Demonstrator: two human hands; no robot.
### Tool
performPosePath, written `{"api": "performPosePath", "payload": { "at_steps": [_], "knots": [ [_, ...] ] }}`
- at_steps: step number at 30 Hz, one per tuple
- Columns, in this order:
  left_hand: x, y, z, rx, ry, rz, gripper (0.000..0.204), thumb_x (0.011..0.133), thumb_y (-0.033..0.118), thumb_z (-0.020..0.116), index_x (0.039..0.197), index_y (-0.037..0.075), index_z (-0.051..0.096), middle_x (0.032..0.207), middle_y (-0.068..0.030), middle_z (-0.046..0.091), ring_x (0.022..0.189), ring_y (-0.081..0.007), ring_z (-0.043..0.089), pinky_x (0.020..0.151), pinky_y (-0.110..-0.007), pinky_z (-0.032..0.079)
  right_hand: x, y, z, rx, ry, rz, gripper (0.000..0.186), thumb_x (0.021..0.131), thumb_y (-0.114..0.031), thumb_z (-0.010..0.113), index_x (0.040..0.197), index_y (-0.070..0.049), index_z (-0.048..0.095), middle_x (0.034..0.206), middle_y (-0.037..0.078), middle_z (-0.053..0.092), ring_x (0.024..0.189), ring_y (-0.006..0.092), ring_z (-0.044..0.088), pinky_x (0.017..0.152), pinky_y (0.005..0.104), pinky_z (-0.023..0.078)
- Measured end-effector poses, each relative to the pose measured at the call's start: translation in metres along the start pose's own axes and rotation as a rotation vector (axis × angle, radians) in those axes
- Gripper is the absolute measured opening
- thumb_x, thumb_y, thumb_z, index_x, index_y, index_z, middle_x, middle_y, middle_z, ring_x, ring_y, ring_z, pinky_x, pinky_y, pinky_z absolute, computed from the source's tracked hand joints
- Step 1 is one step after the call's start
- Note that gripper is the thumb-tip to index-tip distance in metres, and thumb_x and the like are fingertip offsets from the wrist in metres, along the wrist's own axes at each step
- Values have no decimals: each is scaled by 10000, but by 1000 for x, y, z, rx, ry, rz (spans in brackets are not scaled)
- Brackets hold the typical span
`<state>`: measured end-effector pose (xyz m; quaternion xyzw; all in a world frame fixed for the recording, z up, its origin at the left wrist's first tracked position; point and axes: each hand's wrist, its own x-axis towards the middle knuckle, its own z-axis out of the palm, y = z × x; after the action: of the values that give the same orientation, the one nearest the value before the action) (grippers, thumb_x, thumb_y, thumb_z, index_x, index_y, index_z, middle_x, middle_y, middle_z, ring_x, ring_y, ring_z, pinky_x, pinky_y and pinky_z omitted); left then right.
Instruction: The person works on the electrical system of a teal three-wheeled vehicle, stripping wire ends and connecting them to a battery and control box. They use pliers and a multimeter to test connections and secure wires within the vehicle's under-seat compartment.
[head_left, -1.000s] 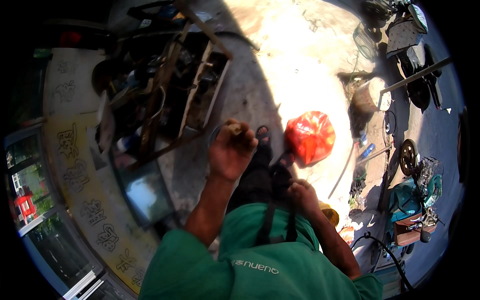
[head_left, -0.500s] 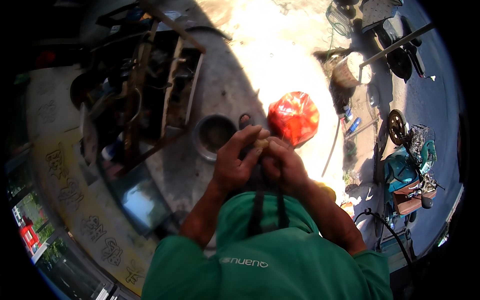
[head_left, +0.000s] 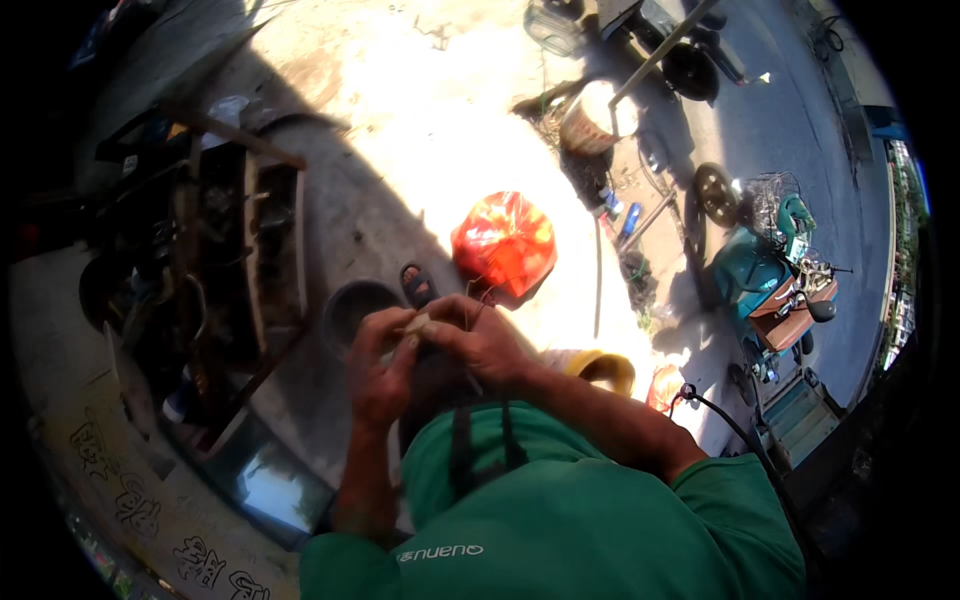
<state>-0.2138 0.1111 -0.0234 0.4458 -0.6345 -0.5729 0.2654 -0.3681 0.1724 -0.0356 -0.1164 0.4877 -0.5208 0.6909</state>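
Close together over my lap, my two hands work on a small pale yellowish piece; its kind is too small to make out. The fingers of my left hand are closed on its near left side. From the right, my right hand pinches the same piece, with some of its fingers curled out of sight. Just past my hands sits a red plastic bag, bulging with contents I cannot make out. A dark round basin stands on the ground beside my left hand, partly hidden by it.
By my right forearm lies a yellow bucket. Farther off at the right are a whitish bucket with a pole and a teal scooter. A wooden frame with clutter stands at the left, near a glass-like panel.
The view has swung rightward, so the surroundings sit farther left and the yellow bucket shows more. My hands stay together on the pale piece, with the fingers slightly shifted.
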Motion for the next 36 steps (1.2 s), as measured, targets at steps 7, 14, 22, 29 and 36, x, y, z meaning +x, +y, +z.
{"api": "performPosePath", "payload": {
  "at_steps": [7, 14, 22, 29, 36],
  "knots": [
    [-12, -25, 19, -174, -57, -107, 200, 939, 59, 608, 1120, -21, 578, 1069, -79, 608, 973, -142, 572, 902, -275, 436, -16, 3, -25, -310, 21, -166, 346, 886, -250, 670, 1090, 27, 630, 1000, 119, 683, 983, 194, 645, 878, 327, 496],
    [-11, -34, 16, 31, -226, -52, 228, 940, 184, 600, 1036, -19, 560, 1023, -88, 600, 942, -217, 580, 859, -340, 469, -45, -17, -22, 81, -205, -198, 281, 847, -266, 705, 970, -14, 688, 930, 89, 697, 871, 159, 642, 793, 315, 507],
    [-20, 2, 53, 269, -559, 69, 149, 881, 136, 616, 929, 24, 530, 927, -80, 560, 844, -217, 560, 784, -364, 466, -68, -5, -11, -287, -529, -220, 419, 896, -386, 666, 1068, -5, 641, 1019, 89, 692, 991, 194, 632, 907, 348, 460],
    [-25, 27, 57, 670, -862, 424, 130, 830, 95, 630, 835, 61, 504, 842, -73, 526, 758, -218, 543, 718, -384, 464, -85, -18, -27, -233, -713, -150, 354, 841, -303, 671, 1067, -30, 663, 1004, 65, 683, 960, 185, 626, 853, 324, 476],
    [-9, 19, 72, 472, -920, 202, 143, 849, 75, 619, 781, 89, 494, 784, -56, 517, 696, -188, 534, 664, -367, 467, -99, -37, -53, -276, -567, -10, 308, 848, -274, 657, 1004, -9, 679, 943, 89, 703, 899, 187, 662, 816, 330, 510]
  ]
}}
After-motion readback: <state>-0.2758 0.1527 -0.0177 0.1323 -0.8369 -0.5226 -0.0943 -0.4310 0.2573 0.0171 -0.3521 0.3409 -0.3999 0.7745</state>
